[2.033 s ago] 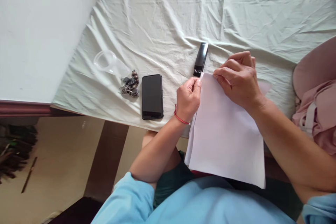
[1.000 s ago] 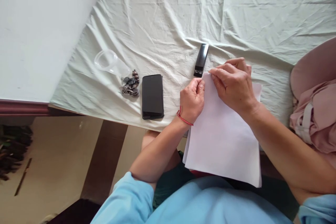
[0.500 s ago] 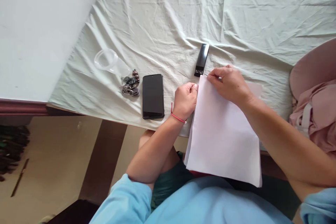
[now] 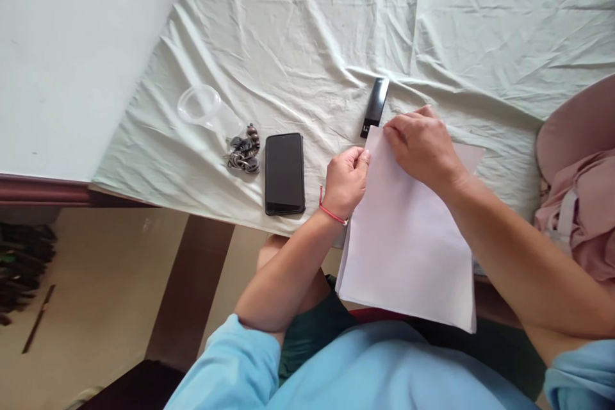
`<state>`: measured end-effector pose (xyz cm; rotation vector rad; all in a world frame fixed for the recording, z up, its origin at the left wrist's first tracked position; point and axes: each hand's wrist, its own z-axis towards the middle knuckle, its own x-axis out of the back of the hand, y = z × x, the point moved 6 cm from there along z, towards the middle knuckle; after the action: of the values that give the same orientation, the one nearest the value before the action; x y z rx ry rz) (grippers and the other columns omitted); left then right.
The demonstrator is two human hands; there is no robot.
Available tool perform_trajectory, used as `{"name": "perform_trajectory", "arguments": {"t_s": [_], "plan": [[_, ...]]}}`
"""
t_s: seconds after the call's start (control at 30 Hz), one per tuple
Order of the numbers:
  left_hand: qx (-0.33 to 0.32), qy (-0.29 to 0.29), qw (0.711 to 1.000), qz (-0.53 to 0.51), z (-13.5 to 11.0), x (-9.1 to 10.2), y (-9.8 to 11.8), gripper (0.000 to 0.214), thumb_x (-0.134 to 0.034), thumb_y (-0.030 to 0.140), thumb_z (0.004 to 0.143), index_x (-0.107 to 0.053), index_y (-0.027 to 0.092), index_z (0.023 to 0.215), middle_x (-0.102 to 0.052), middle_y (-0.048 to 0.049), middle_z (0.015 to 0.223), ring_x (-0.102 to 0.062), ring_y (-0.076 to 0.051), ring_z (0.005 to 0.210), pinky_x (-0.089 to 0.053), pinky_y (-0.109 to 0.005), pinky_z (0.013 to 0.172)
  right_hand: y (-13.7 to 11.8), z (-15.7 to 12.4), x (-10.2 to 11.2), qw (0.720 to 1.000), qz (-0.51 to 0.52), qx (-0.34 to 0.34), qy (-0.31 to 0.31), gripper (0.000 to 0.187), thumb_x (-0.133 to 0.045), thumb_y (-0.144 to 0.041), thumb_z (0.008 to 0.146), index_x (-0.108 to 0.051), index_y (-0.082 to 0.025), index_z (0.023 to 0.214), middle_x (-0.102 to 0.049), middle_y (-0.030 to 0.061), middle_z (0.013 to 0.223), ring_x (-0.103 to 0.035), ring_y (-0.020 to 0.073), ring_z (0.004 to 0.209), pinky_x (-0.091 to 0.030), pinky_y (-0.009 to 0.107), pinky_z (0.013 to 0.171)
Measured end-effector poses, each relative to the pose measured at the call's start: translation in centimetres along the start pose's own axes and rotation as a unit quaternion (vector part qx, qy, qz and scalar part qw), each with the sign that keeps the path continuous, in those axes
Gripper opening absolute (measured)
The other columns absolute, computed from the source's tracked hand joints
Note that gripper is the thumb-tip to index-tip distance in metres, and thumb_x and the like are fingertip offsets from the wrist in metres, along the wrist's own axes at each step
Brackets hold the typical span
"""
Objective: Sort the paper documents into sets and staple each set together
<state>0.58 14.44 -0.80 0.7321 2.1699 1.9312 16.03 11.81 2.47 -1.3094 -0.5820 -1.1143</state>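
Note:
A stack of white paper sheets hangs partly over the table's front edge, its top end between my hands. My left hand, with a red string bracelet at the wrist, pinches the left edge near the top corner. Across the top edge, my right hand grips the sheets with bent fingers; its fingertips are partly hidden. Just beyond the top left corner lies a black stapler, its near end close to the paper and the right fingers.
Left of my left hand lies a black smartphone. Beside it are a bunch of keys with brown beads and a clear plastic cup on its side. Pink cloth sits at the right. A wrinkled pale cloth covers the table.
My left hand has shifted slightly up and right, its thumb now over the paper's edge. The top of the stack and my right hand have moved a little farther from my body.

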Motion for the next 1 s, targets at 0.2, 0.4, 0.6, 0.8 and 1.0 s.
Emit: {"name": "perform_trajectory", "arguments": {"t_s": [0.2, 0.4, 0.6, 0.8, 1.0], "plan": [[0.028, -0.023, 0.996, -0.086, 0.3, -0.3, -0.4, 0.023, -0.055, 0.026, 0.1, -0.063, 0.017, 0.08, -0.055, 0.0019, 0.068, -0.049, -0.011, 0.065, -0.044, -0.022, 0.066, 0.1, -1.3, 1.1, 1.0, -0.012, 0.007, -0.027, 0.038, -0.039, -0.04, 0.105, -0.066, -0.025, 0.083, -0.072, 0.0081, 0.083, -0.062, 0.0299, 0.096, -0.048, 0.047, 0.088], [0.073, -0.086, 0.976, -0.185, 0.2, -0.5, -0.5, 0.018, -0.063, 0.031, 0.095, -0.067, 0.017, 0.084, -0.062, 0.0005, 0.072, -0.057, -0.012, 0.067, -0.051, -0.026, 0.07, 1.0, -0.6, 1.7, 0.989, 0.082, -0.051, -0.108, 0.028, -0.049, -0.037, 0.097, -0.066, -0.022, 0.081, -0.068, 0.0043, 0.075, -0.06, 0.0203, 0.073, -0.046, 0.036, 0.072], [0.087, -0.024, 0.994, -0.067, 0.2, 0.8, -0.7, 0.025, -0.06, 0.026, 0.092, -0.063, 0.015, 0.069, -0.046, 0.0038, 0.059, -0.042, -0.01, 0.058, -0.034, -0.023, 0.056, 0.8, 0.3, 1.0, 0.991, 0.091, -0.026, -0.094, 0.023, -0.053, -0.034, 0.092, -0.072, -0.023, 0.083, -0.073, 0.0038, 0.08, -0.06, 0.0204, 0.074, -0.049, 0.037, 0.076], [0.104, -0.011, 0.994, -0.04, 0.5, 0.8, -0.2, 0.036, -0.058, 0.021, 0.089, -0.048, 0.018, 0.055, -0.03, 0.0057, 0.054, -0.026, -0.007, 0.053, -0.019, -0.025, 0.052, -0.8, 4.2, 3.3, 0.999, 0.015, 0.021, 0.026, 0.027, -0.051, -0.035, 0.099, -0.077, -0.027, 0.105, -0.075, 0.0086, 0.107, -0.059, 0.0302, 0.115, -0.048, 0.048, 0.106], [0.157, -0.021, 0.984, -0.075, 0.8, 0.4, -0.5, 0.027, -0.058, 0.019, 0.085, -0.056, 0.017, 0.058, -0.042, 0.0037, 0.053, -0.039, -0.009, 0.052, -0.03, -0.024, 0.052, -0.7, 8.1, -2.3, 0.984, 0.022, 0.094, -0.15, 0.038, -0.058, -0.053, 0.098, -0.076, -0.034, 0.126, -0.056, 0.0021, 0.156, -0.031, 0.0373, 0.156, -0.029, 0.062, 0.127]]}}
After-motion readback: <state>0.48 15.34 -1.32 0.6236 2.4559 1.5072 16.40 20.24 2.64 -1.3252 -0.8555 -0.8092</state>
